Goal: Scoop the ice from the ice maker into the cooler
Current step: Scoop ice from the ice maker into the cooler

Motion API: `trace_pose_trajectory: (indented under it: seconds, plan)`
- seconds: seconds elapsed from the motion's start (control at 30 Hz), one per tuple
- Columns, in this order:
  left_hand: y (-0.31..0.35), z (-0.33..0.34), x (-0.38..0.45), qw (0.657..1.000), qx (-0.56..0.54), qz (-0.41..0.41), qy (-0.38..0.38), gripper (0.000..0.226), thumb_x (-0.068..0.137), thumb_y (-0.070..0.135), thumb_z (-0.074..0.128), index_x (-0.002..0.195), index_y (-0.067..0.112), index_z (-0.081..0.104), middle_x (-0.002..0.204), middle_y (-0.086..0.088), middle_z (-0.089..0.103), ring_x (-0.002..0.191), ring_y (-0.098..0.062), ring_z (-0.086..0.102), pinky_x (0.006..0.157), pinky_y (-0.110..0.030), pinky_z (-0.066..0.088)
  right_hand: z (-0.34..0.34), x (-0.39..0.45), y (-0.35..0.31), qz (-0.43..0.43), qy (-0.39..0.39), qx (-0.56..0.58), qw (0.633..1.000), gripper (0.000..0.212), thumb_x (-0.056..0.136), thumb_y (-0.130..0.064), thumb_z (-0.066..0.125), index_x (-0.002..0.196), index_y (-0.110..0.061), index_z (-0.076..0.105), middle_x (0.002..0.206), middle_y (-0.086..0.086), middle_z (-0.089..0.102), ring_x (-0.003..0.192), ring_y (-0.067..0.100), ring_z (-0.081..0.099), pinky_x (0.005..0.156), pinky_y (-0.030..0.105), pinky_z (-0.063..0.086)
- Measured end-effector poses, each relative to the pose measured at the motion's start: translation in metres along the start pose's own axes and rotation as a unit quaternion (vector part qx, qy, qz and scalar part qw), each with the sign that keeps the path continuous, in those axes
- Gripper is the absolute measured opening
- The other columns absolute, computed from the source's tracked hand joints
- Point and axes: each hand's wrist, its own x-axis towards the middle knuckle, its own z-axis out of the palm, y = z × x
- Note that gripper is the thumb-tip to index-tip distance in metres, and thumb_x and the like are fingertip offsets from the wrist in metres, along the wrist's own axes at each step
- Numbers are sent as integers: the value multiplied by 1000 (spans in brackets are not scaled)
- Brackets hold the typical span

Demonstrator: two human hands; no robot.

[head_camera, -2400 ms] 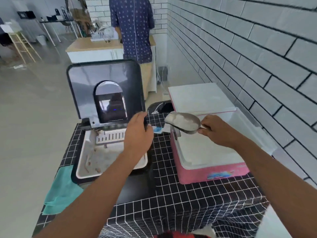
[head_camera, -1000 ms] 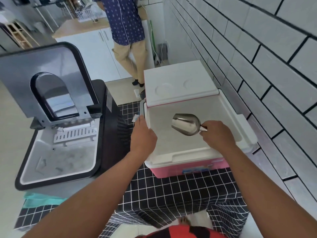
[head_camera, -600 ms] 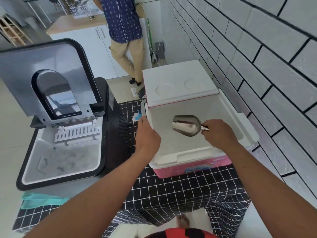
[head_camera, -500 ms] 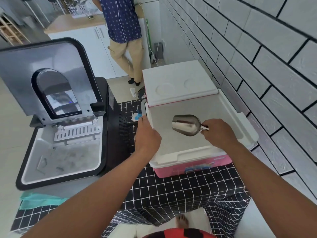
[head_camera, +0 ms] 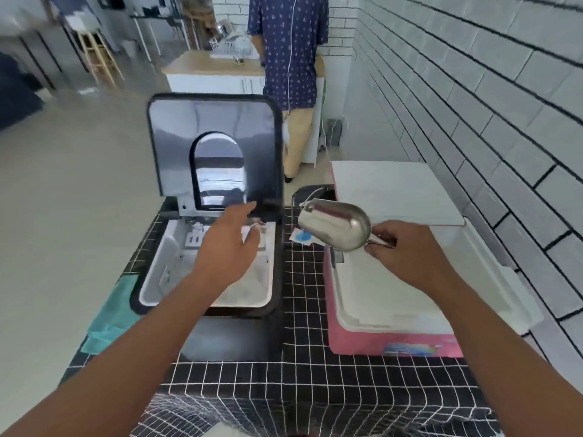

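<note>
Right hand grips the empty shiny steel scoop above the open pink-and-white cooler, left hand reaches open-fingered over the black ice maker's white bin beneath those fingers; little ice visible, scooping probably nearly done.

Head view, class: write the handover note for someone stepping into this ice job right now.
Left hand: open, reaching toward the raised lid of the ice maker.
Right hand: grips the handle of the metal scoop, held in the air between the ice maker and the pink cooler; it looks empty.
Both sit open on the black grid cloth.
Done: cannot tell how much ice is moved.
Left: keep scooping.
</note>
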Motion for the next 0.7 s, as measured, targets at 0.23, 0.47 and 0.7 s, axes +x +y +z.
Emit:
trace_pose_trajectory:
  seconds: [0.23,0.47,0.7]
  plan:
    - [-110,-62,-38,983,113,-142,-38,60,93,23,54,149,9,36,149,-16,40,134,-34,40,111,-42,33,45,13,-125,-112,-125,-145,975,12,79,-35,68,68,-34,62,64,-11,60,58,9,57,58,28,47]
    - [-116,-59,-49,980,10,-198,-28,63,96,12,45,155,14,22,155,-13,35,137,-31,39,108,-37,33,87,10,-199,-236,-142,-503,819,8,77,-10,58,76,-17,60,86,1,65,77,23,63,57,28,33]
    - [-117,-62,-51,982,-10,-188,-31,60,98,13,42,154,11,22,154,-11,35,137,-28,40,109,-35,32,139,16,-226,-189,-223,-563,773,25,87,-5,49,105,-19,60,84,-4,54,87,22,60,57,28,38]
